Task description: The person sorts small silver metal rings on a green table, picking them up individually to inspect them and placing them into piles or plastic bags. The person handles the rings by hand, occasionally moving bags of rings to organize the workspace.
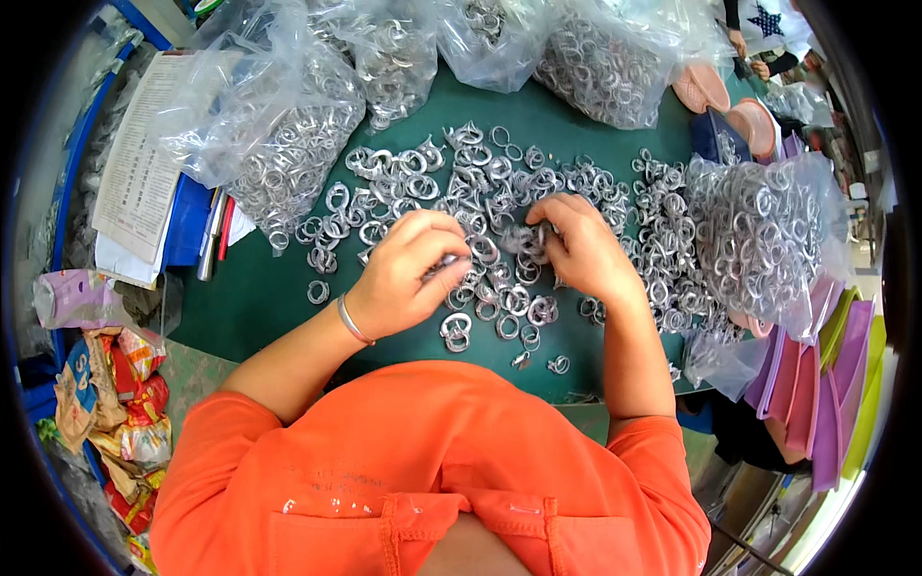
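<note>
Metal rings crowd the green worktop

Metal rings (499,192) lie spread across the middle of the worktop (250,288), hemmed by clear bags of rings (288,134) at the far edge and right side; bare room shows only at the near left. Left hand (403,274) curls, its grip pinching a small ring. Right hand (576,245) bends over the pile, fingertips closed on rings. Both forearms angle inward.

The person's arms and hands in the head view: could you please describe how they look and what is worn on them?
Both forearms are bare below short orange sleeves. The left hand has a thin silver bangle at the wrist. The right hand wears nothing; no gloves.
</note>
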`<state>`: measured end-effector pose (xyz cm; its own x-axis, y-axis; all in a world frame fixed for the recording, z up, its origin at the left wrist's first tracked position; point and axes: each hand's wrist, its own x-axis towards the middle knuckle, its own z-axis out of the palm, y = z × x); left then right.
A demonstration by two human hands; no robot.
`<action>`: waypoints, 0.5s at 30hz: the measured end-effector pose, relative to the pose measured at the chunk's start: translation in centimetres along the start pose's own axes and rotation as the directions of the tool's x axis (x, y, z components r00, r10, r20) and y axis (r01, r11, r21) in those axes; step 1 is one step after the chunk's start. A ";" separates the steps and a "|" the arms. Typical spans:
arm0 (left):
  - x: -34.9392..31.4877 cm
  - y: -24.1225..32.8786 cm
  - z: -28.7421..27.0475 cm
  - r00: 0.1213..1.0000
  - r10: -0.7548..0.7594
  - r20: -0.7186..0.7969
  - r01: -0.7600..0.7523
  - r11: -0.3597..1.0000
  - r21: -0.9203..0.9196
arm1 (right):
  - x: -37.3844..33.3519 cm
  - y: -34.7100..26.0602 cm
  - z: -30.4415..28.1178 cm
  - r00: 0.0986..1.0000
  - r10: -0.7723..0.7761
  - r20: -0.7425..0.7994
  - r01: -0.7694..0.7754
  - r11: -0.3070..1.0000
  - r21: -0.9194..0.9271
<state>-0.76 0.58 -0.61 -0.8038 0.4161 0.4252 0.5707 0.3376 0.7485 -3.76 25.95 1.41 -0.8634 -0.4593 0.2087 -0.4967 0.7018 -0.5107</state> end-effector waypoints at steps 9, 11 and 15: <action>-1.3 -1.5 0.9 0.994 0.043 0.099 -0.054 0.992 0.111 | 8.0 1.7 3.5 0.983 0.169 -0.071 -0.175 0.982 -0.076; -1.4 -1.3 0.9 0.998 0.044 0.038 -0.047 0.996 0.077 | 8.2 1.5 1.5 0.970 0.237 0.057 -0.244 0.933 0.264; -1.3 -1.2 1.0 0.998 0.045 0.038 -0.048 0.995 0.092 | 8.9 0.2 -2.0 0.920 0.141 0.367 -0.352 0.709 0.611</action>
<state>-0.20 0.49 -2.61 -0.7704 0.4624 0.4389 0.6219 0.3931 0.6773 -11.67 23.10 4.87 -0.8319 -0.5229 -0.1859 0.0063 0.3261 -0.9453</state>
